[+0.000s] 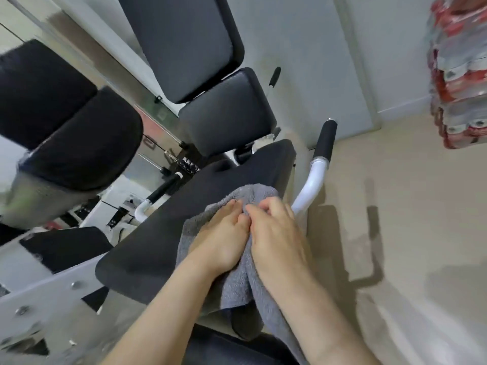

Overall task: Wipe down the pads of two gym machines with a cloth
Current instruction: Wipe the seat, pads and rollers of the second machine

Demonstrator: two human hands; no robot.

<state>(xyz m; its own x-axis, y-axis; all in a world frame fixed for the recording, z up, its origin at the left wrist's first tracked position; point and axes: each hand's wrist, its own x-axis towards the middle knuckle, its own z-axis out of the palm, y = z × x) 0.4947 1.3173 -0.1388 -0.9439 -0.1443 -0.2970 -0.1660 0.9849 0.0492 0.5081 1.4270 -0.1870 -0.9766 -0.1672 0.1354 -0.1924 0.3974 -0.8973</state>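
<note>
Cloth (238,283) on seat pad (158,233) nr its R edge, L hand (221,241) flat, pressing it, R hand (275,233) fingers curled, bunching it; risk: overhanging end may drag cloth off pad on hard stroke.

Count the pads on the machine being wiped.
3: the seat pad under the cloth, the lower back pad behind it, the upper back pad above that. The dark pads at left may be a second machine or a mirror image; not counted.

Grey cloth (232,283); black seat pad (168,233); white handle (311,185).
</note>
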